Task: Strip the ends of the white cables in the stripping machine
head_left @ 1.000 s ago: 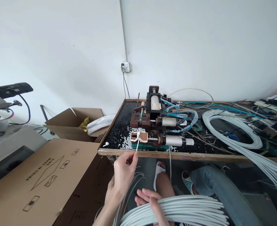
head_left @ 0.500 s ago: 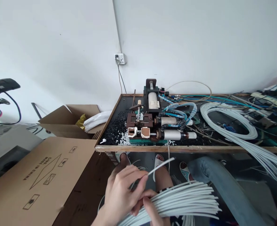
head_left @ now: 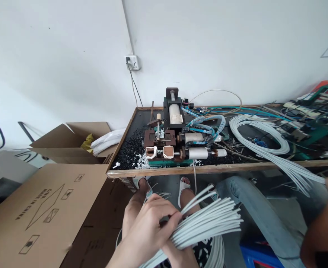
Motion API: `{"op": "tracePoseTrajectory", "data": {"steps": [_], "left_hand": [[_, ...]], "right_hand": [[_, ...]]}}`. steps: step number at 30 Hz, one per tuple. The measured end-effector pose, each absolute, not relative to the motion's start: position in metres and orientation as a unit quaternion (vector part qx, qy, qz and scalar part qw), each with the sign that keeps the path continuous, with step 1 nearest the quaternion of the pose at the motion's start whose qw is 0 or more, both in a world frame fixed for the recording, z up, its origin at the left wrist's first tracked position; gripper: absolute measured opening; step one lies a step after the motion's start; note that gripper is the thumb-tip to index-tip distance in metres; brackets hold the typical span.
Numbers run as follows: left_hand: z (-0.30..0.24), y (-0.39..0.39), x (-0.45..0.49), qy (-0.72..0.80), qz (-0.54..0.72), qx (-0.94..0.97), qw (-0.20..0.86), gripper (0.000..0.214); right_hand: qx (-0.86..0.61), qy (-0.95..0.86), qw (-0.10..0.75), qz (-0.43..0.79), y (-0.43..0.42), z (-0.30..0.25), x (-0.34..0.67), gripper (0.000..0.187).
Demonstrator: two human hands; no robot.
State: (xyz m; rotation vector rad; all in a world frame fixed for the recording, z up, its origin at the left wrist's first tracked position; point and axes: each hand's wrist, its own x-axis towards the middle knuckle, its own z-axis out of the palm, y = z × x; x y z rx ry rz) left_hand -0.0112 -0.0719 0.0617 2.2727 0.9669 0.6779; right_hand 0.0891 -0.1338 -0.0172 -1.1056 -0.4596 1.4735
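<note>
A bundle of white cables fans out to the right at the bottom of the view, its cut ends pointing up and right. My left hand is closed around the bundle's near side. My right hand sits underneath, gripping the bundle, and is partly hidden by it. Both hands are well below and apart from the pneumatic cable-working machine, which stands on the black bench. Its brown and white jaws are in front, with white offcuts scattered around them.
A wooden bench edge runs in front of the machine. A white cable coil lies on the right, with strands hanging toward a blurred arm at the right edge. A cardboard sheet and an open box are on the left.
My left hand has come down from near the bench, where it held a single cable, and now closes on the bundle. The bundle has shifted upward, and the view has turned right, moving the bench left.
</note>
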Motion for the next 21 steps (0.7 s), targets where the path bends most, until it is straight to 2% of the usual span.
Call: {"op": "tracePoseTrajectory", "data": {"steps": [8, 11, 14, 21], "left_hand": [[0.038, -0.061, -0.027, 0.482, 0.444, 0.655, 0.376, 0.027], [0.031, -0.051, -0.031, 0.511, 0.503, 0.592, 0.367, 0.028], [0.022, -0.043, -0.031, 0.533, 0.507, 0.591, 0.331, 0.029], [0.006, -0.039, -0.026, 0.531, 0.453, 0.666, 0.263, 0.028]], "right_hand": [[-0.47, -0.184, 0.569, 0.649, -0.139, -0.013, 0.094, 0.035], [-0.46, -0.18, 0.559, 0.666, -0.14, -0.013, 0.091, 0.051], [-0.46, -0.165, 0.563, 0.666, -0.14, -0.013, 0.087, 0.062], [-0.468, -0.154, 0.573, 0.654, -0.138, -0.016, 0.086, 0.06]]}}
